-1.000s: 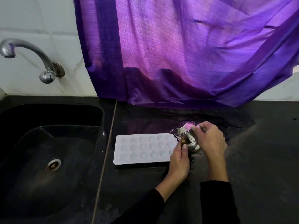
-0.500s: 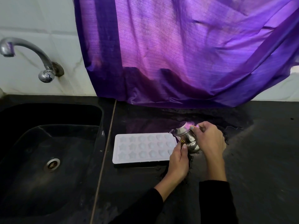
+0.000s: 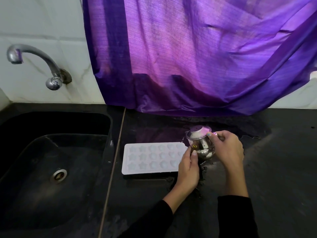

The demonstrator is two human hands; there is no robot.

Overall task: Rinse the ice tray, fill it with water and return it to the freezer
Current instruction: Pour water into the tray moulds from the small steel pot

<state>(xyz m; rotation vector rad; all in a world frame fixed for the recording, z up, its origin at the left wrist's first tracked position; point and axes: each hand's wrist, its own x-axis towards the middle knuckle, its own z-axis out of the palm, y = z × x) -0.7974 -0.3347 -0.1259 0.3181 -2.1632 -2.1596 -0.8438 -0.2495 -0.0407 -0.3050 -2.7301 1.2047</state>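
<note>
- We see the tray point(image 3: 152, 158), white with star and heart cells, lying flat on the black counter point(image 3: 274, 169), just right of the sink point(image 3: 56, 162).
- Our right hand point(image 3: 226, 148) grips a small steel pot point(image 3: 200, 143), fingers curled round its rim and far side; the pot is tilted with its mouth leaning left toward the tray's right end.
- Our left hand point(image 3: 188, 169) sits at the tray's right end, thumb up against the pot's belly and fingers curled under at the tray edge; we cannot tell whether they actually hold the tray.
- The pot hangs at the tray's far right corner, touching or nearly touching it; we cannot tell which.
- The counter looks wet around the pot and hands.
- The tap point(image 3: 34, 62) juts from the white wall above the sink, well apart from the tray.
- A purple curtain point(image 3: 197, 57) hangs behind, its hem reaching the counter's back edge.
- Both sleeves are black.
</note>
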